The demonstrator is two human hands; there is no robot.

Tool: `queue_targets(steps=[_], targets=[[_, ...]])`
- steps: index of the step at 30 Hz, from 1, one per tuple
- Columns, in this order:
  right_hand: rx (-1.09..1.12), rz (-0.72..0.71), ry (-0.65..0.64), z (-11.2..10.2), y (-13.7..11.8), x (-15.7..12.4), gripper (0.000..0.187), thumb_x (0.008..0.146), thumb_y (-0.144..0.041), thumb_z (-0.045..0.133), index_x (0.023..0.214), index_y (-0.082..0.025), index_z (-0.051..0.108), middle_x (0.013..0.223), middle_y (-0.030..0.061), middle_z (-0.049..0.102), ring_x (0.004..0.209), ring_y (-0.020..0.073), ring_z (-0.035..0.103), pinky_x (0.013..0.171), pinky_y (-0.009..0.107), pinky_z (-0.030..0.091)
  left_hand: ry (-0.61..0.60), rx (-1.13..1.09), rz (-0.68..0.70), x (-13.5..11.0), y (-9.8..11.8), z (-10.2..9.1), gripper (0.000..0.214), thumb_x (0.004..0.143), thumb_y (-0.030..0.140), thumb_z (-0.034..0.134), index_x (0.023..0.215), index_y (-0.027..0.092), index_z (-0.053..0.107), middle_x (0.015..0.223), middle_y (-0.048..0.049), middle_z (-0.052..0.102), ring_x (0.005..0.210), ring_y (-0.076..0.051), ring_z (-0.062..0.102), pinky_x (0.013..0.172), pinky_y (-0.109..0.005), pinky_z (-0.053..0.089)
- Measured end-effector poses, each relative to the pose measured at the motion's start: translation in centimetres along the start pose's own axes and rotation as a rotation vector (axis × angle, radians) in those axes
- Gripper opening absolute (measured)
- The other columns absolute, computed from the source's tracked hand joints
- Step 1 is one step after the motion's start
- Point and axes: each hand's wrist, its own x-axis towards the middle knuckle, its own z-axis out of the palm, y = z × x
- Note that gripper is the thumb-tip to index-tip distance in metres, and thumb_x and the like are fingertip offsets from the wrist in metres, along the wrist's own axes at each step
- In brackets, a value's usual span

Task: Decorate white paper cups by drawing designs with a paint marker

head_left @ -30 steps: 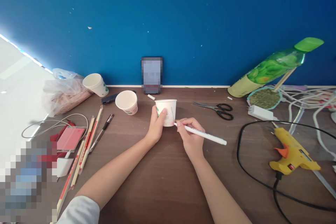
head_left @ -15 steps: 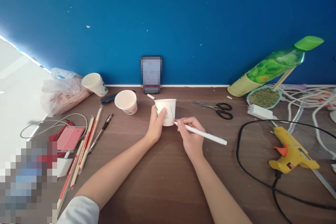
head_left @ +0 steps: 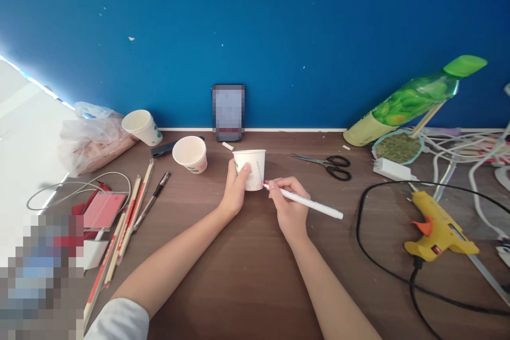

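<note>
A white paper cup with green print stands upright in front of me, and my left hand is wrapped round its left side, thumb across the front. My right hand grips a white marker pen. Its pinkish tip is at the lower right side of the cup; whether it touches I cannot tell. Left of the held cup, a second paper cup sits tilted with its mouth towards me. A small white marker cap lies behind my left hand.
Scissors lie right of my hands. Farther right are a yellow glue gun with a black cord, a leaning green bottle and white cables. A phone leans on the blue wall. Stacked cups, wrapped chopsticks and a pen are left.
The view has shifted slightly, so everything sits a few pixels farther left. Both hands keep the same hold on the cup and the marker pen.
</note>
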Motion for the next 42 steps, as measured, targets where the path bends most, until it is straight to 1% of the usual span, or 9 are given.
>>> queue_targets(steps=[9,14,17,23,26,29,34,38,42], targets=[[0.005,0.000,-0.010,0.0,0.1,0.1,0.024,0.073,-0.036,0.071,0.063,-0.021,0.055,0.059,-0.0013,0.061,0.062,0.0158,0.062,0.061,0.029,0.049,0.011,-0.047,0.003,0.3,-0.3,-0.1,0.033,0.082,0.050,0.060,0.095,0.022,0.049,0.087,0.0015,0.052,0.080,-0.014,0.053,0.075,-0.027,0.043],[-0.019,0.003,-0.010,-0.1,0.3,0.0,0.024,0.073,-0.035,0.071,0.062,-0.020,0.055,0.062,-0.0007,0.062,0.055,0.0130,0.056,0.058,0.028,0.047,0.012,-0.062,-0.004,0.4,-0.7,-0.2,0.036,0.083,0.054,0.059,0.099,0.022,0.050,0.088,0.0010,0.053,0.080,-0.015,0.054,0.075,-0.027,0.045],[-0.012,-0.003,-0.018,-0.1,0.3,0.0,0.024,0.073,-0.035,0.071,0.062,-0.020,0.054,0.061,-0.0008,0.062,0.057,0.0139,0.058,0.058,0.028,0.047,0.018,-0.074,-0.012,0.4,-0.6,-0.1,0.037,0.083,0.054,0.059,0.099,0.022,0.050,0.088,0.0006,0.053,0.081,-0.015,0.055,0.076,-0.028,0.046],[0.026,-0.017,-0.048,-0.1,0.3,0.1,0.025,0.074,-0.034,0.070,0.060,-0.021,0.054,0.053,-0.0030,0.055,0.063,0.0167,0.062,0.061,0.029,0.049,0.043,-0.090,-0.015,0.4,-0.3,0.0,0.038,0.081,0.054,0.061,0.098,0.022,0.052,0.088,0.0007,0.055,0.084,-0.016,0.056,0.082,-0.030,0.046],[0.079,-0.017,-0.065,-0.1,0.7,0.1,0.027,0.074,-0.035,0.070,0.059,-0.022,0.052,0.051,-0.0038,0.053,0.061,0.0160,0.060,0.061,0.029,0.049,0.039,-0.086,-0.015,0.4,-0.4,-0.1,0.039,0.081,0.056,0.060,0.100,0.022,0.052,0.091,0.0000,0.056,0.087,-0.017,0.057,0.081,-0.030,0.046],[0.115,-0.014,-0.041,-0.2,1.3,0.2,0.027,0.075,-0.038,0.069,0.062,-0.022,0.051,0.050,-0.0047,0.052,0.060,0.0159,0.060,0.063,0.031,0.051,0.055,-0.074,-0.015,0.5,-0.7,-0.2,0.040,0.082,0.056,0.060,0.099,0.022,0.051,0.093,-0.0009,0.057,0.090,-0.017,0.058,0.082,-0.030,0.047],[0.120,-0.023,-0.014,-0.3,1.7,0.4,0.028,0.075,-0.042,0.068,0.065,-0.022,0.052,0.050,-0.0052,0.051,0.062,0.0165,0.062,0.068,0.034,0.053,0.002,-0.050,-0.001,0.5,-0.8,-0.3,0.039,0.083,0.056,0.058,0.097,0.021,0.050,0.091,-0.0002,0.056,0.086,-0.017,0.057,0.078,-0.029,0.047],[0.090,-0.018,-0.029,-0.2,1.7,0.2,0.028,0.075,-0.041,0.069,0.063,-0.022,0.051,0.051,-0.0047,0.052,0.056,0.0145,0.058,0.063,0.031,0.052,-0.011,-0.029,0.002,0.2,-0.4,-0.1,0.036,0.082,0.054,0.059,0.094,0.021,0.049,0.087,0.0009,0.055,0.080,-0.015,0.055,0.074,-0.027,0.047],[0.088,-0.018,-0.039,-0.1,1.6,0.1,0.029,0.074,-0.040,0.070,0.061,-0.022,0.051,0.051,-0.0046,0.054,0.051,0.0127,0.054,0.057,0.029,0.049,-0.011,-0.035,-0.012,0.0,0.1,0.1,0.035,0.082,0.054,0.058,0.092,0.021,0.047,0.084,0.0018,0.055,0.077,-0.014,0.054,0.073,-0.027,0.046]])
